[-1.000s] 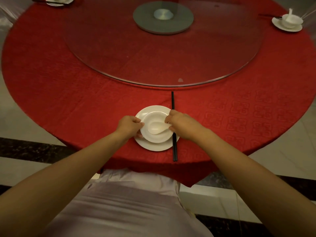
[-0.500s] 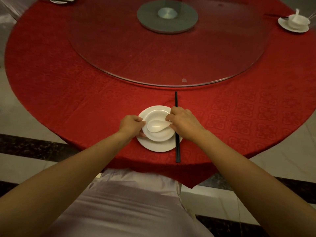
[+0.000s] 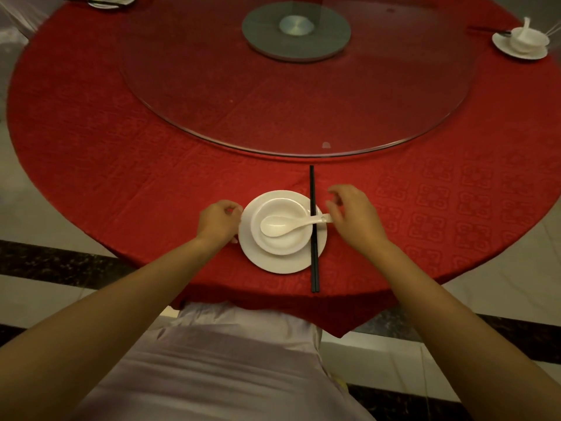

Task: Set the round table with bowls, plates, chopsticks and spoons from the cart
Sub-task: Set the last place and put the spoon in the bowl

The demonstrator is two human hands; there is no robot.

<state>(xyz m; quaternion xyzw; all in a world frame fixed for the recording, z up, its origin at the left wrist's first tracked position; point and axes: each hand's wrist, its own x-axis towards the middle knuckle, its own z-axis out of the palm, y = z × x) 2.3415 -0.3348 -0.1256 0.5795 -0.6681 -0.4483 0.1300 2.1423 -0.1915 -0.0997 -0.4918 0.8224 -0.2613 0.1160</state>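
A white plate [image 3: 282, 264] lies on the red tablecloth [image 3: 121, 177] near the table's front edge. A white bowl [image 3: 280, 244] sits on it, with a white spoon [image 3: 282, 227] lying in the bowl, handle pointing right over the rim. Black chopsticks [image 3: 314, 268] lie straight across the plate's right edge, under the spoon handle. My left hand [image 3: 218, 221] has curled fingers against the plate's left rim. My right hand [image 3: 353, 217] hovers by the spoon handle's end with loosely curled fingers, its thumb at the tip.
A large glass turntable [image 3: 303, 123] with a grey hub [image 3: 296, 34] fills the table's middle. Other place settings stand at the far right [image 3: 520, 44] and far left [image 3: 106, 1]. The table's edge is right in front of my body.
My right hand has drawn back to the right and let the spoon handle show. My left hand has slid from the bowl out to the plate's rim.
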